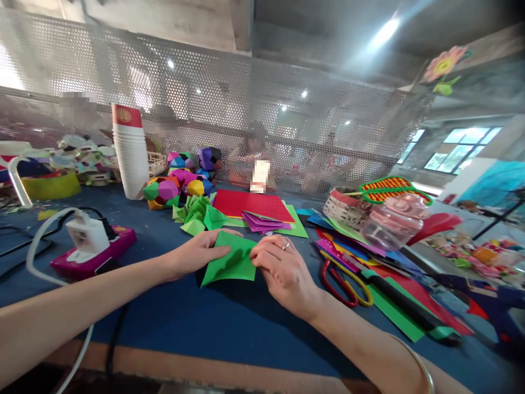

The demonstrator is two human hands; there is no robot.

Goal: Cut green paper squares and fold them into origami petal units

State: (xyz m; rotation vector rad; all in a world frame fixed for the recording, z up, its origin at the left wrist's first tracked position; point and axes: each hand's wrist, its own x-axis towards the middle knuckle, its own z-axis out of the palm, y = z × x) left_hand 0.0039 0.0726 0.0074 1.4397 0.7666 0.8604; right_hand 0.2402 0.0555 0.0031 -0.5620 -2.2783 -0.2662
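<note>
Hands (283, 271) pinning green paper (230, 261) mid-table

A bright green paper sheet (232, 261) lies on a deep blue tabletop (229, 323) edged in orange-brown. Beyond it sit a red sheet (250, 204) covered in fine dots, purple folded papers (262, 222) and a heap of light green folded pieces (199, 214). Paper balls (180, 183) mix magenta, purple, yellow, green and orange facets. A stack of white cups (130, 158) has a red top. Scissors (344, 282) have red and yellow handles. A white charger (87, 234) rests on a magenta box (96, 254). The wall behind is grey perforated mesh (262, 120).
</note>
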